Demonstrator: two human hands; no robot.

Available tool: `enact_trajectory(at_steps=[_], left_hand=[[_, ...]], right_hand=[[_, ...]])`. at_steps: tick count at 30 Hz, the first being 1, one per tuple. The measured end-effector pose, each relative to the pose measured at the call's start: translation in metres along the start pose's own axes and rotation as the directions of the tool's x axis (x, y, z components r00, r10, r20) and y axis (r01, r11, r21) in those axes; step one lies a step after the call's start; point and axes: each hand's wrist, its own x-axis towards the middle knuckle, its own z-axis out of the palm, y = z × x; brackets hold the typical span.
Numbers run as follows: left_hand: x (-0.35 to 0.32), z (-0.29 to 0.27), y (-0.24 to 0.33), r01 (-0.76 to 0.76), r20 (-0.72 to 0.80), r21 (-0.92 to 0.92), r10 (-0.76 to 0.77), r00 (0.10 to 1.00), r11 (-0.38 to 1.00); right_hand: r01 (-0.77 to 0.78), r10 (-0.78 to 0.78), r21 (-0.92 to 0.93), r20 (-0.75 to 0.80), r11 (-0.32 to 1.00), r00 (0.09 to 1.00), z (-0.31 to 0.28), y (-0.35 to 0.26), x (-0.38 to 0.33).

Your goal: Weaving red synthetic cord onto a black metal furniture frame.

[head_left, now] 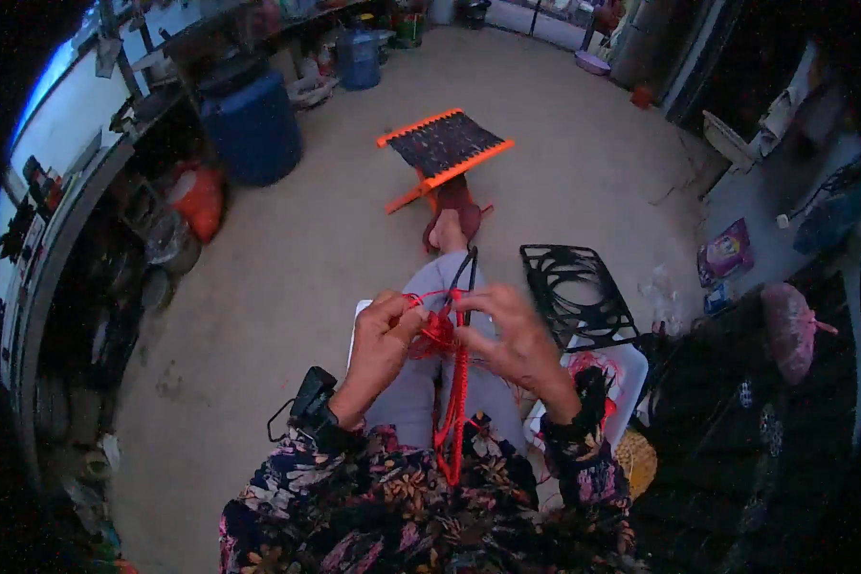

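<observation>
Over my lap, my left hand is closed, with thumb and fingers pinching red cord in a small looped bunch. Facing it, my right hand has its thumb and forefinger bent around the same cord; its outer fingers are slightly blurred. A braided red length hangs from between the hands down toward my patterned top. Above the fingers, a thin black cord rises in a narrow loop beside my leg. The exact crossing of the strands is too small to make out.
A white tub with red strands stands at my right, beneath a black openwork panel. My foot rests at an orange-framed folding stool ahead. Blue barrels and a red bag line the left side.
</observation>
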Motion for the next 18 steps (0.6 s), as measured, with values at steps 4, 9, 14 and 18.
enact_trajectory(at_steps=[4,9,14,18], left_hand=[[0.004,0.004,0.020,-0.059,0.073,-0.022,0.060,0.996,0.998],[0.003,0.008,0.034,0.181,0.085,-0.327,-0.162,0.983,0.927],[0.006,0.001,0.020,0.216,0.069,-0.717,-0.241,0.968,0.663],[0.007,0.003,-0.005,0.236,0.075,-0.634,-0.245,0.967,0.736]], right_hand=[[0.167,-0.145,-0.227,0.109,0.960,0.983,0.002,-0.021,0.012],[0.172,-0.169,-0.173,0.034,0.970,0.985,0.006,-0.005,0.009],[-0.151,0.339,0.741,-0.109,0.655,0.934,-0.001,-0.003,-0.001],[0.204,0.246,0.977,-0.212,0.057,0.946,-0.071,-0.014,-0.013]])
